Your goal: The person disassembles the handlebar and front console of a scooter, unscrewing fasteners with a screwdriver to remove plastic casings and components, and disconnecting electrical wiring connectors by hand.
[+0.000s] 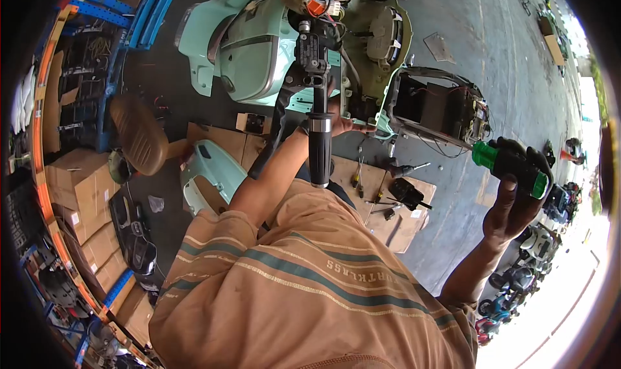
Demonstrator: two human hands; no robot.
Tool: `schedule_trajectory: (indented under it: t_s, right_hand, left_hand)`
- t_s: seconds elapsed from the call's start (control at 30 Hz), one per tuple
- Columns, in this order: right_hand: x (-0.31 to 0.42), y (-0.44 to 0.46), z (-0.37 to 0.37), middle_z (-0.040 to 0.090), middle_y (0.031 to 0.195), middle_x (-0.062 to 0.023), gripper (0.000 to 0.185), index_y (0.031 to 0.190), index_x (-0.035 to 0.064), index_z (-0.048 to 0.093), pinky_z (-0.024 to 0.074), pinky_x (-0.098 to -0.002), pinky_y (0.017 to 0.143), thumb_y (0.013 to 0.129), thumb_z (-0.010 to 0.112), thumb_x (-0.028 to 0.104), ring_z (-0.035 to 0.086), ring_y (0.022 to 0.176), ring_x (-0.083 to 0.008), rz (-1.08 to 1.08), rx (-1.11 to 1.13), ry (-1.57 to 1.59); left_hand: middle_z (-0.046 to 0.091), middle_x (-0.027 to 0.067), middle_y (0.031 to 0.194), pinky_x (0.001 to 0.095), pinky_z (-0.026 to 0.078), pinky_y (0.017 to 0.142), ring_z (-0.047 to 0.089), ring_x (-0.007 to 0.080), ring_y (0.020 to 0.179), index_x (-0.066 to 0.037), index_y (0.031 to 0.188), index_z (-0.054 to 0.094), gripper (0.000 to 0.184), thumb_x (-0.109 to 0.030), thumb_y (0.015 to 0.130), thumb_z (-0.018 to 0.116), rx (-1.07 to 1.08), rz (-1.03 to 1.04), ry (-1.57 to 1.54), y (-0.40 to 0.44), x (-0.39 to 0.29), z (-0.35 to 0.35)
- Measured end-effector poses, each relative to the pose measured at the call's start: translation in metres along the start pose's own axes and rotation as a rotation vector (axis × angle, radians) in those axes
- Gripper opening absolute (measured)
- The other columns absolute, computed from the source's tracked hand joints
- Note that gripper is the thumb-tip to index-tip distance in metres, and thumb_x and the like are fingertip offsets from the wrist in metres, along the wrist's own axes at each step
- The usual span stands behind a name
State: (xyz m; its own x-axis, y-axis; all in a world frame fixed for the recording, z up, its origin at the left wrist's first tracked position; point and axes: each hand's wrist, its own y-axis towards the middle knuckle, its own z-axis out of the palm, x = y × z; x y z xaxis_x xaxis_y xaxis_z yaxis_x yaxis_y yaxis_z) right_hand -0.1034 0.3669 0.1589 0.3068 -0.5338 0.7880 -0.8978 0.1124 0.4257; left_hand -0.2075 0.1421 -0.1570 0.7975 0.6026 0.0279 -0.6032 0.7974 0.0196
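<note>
My right hand [517, 191] is wrapped round the translucent green handle of a screwdriver [484, 154], out to the right. Its thin shaft points left along the edge of the black open frame part [430, 107] with wires. My left hand [343, 122] reaches under the handlebar, thumb and fingers apart, with its fingertips at the lower edge of a mint-green scooter panel [383, 124]. The black handlebar grip [320, 150] hides part of this hand. Whether the fingertips press on the panel I cannot tell.
Mint-green bodywork [255, 62] stands ahead. A loose mint panel [217, 172] and a brown seat [139, 135] lie left. Tools, a power drill [406, 170] and a black part [409, 193] rest on flattened cardboard [394, 230]. Cardboard boxes [84, 181] and shelving line the left.
</note>
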Motion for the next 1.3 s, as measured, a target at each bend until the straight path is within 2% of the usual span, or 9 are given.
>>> schedule_trajectory:
  t_s: [0.17, 0.23, 0.3, 0.33, 0.5, 0.67, 1.0, 1.2, 1.3]
  right_hand:
    - [-0.005, 0.022, 0.053, 0.065, 0.113, -0.0245, 0.056, 0.131, -0.0032, 0.038, 0.0491, -0.0398, 0.097, 0.092, 0.07, 0.022, 0.065, 0.106, -0.0294, 0.003, 0.077, -0.015]
    - [-0.009, 0.019, 0.067, 0.064, 0.114, -0.023, 0.058, 0.131, -0.0031, 0.038, 0.0516, -0.04, 0.093, 0.09, 0.072, 0.02, 0.066, 0.106, -0.0317, 0.023, 0.084, -0.051]
    - [-0.008, 0.018, 0.076, 0.063, 0.114, -0.0233, 0.059, 0.131, -0.0031, 0.038, 0.0524, -0.0404, 0.092, 0.09, 0.073, 0.021, 0.067, 0.105, -0.0329, 0.023, 0.074, -0.088]
    - [-0.008, 0.019, 0.079, 0.063, 0.114, -0.0236, 0.059, 0.131, -0.003, 0.038, 0.0532, -0.0407, 0.09, 0.09, 0.073, 0.022, 0.067, 0.104, -0.0342, 0.0, 0.068, -0.106]
    - [0.005, 0.028, 0.082, 0.064, 0.112, -0.0264, 0.06, 0.13, -0.0002, 0.04, 0.0559, -0.0371, 0.083, 0.089, 0.075, 0.026, 0.068, 0.101, -0.0343, 0.001, 0.081, -0.169]
    - [0.012, 0.036, 0.09, 0.064, 0.111, -0.0325, 0.067, 0.139, 0.0106, 0.048, 0.0569, -0.0364, 0.077, 0.084, 0.08, 0.031, 0.069, 0.098, -0.0348, -0.035, 0.21, -0.207]
    - [0.021, 0.037, 0.102, 0.062, 0.114, -0.0342, 0.065, 0.138, 0.0084, 0.043, 0.0576, -0.0394, 0.081, 0.086, 0.078, 0.026, 0.068, 0.101, -0.0378, -0.009, 0.181, -0.16]
    - [0.021, 0.039, 0.118, 0.065, 0.111, -0.0286, 0.065, 0.132, 0.0032, 0.044, 0.0587, -0.0382, 0.081, 0.082, 0.082, 0.018, 0.069, 0.101, -0.0352, -0.008, 0.124, -0.209]
    - [0.025, 0.047, 0.123, 0.067, 0.106, -0.0235, 0.069, 0.125, -0.0006, 0.045, 0.0598, -0.033, 0.078, 0.073, 0.088, 0.012, 0.07, 0.099, -0.0298, -0.028, 0.058, -0.438]
  left_hand:
    - [0.05, 0.0157, 0.145, 0.0706, 0.033, 0.107, 0.05, 0.0395, 0.13, -0.011, 0.144, 0.047, 0.075, -0.064, 0.091, 0.053, 0.142, -0.107, 0.051, 0.016, 0.0, -0.051]
    - [0.05, 0.0155, 0.145, 0.0705, 0.033, 0.107, 0.05, 0.0387, 0.131, -0.012, 0.143, 0.048, 0.073, -0.062, 0.091, 0.056, 0.126, -0.126, 0.051, 0.017, 0.005, -0.115]
    - [0.058, 0.0114, 0.137, 0.0643, 0.038, 0.109, 0.057, 0.0313, 0.124, -0.008, 0.129, 0.055, 0.051, -0.05, 0.1, 0.049, 0.179, -0.125, 0.023, 0.013, -0.004, -0.06]
    - [0.062, 0.0098, 0.129, 0.0545, 0.048, 0.102, 0.063, 0.0292, 0.112, -0.009, 0.124, 0.057, 0.047, -0.048, 0.1, 0.051, 0.072, -0.106, 0.014, 0.01, -0.005, -0.036]
    - [0.061, 0.008, 0.123, 0.0516, 0.048, 0.097, 0.062, 0.0268, 0.106, -0.01, 0.121, 0.057, 0.042, -0.044, 0.098, 0.054, -0.1, -0.099, 0.057, 0.007, -0.006, -0.042]
    - [0.06, 0.0063, 0.117, 0.0488, 0.047, 0.092, 0.06, 0.0245, 0.101, -0.011, 0.117, 0.056, 0.037, -0.04, 0.095, 0.058, -0.169, -0.09, 0.079, 0.01, -0.012, -0.04]
    - [0.057, 0.0028, 0.104, 0.0432, 0.047, 0.083, 0.058, 0.0198, 0.089, -0.012, 0.109, 0.056, 0.028, -0.032, 0.091, 0.064, -0.217, -0.067, 0.088, 0.022, -0.012, -0.046]
    - [0.056, 0.0007, 0.096, 0.0398, 0.046, 0.077, 0.056, 0.017, 0.082, -0.013, 0.104, 0.056, 0.025, -0.028, 0.088, 0.068, -0.225, -0.057, 0.096, 0.026, -0.016, -0.043]
    - [0.055, -0.0004, 0.092, 0.0381, 0.046, 0.074, 0.056, 0.0156, 0.078, -0.014, 0.102, 0.056, 0.024, -0.025, 0.087, 0.07, -0.231, -0.053, 0.1, 0.025, -0.018, -0.044]
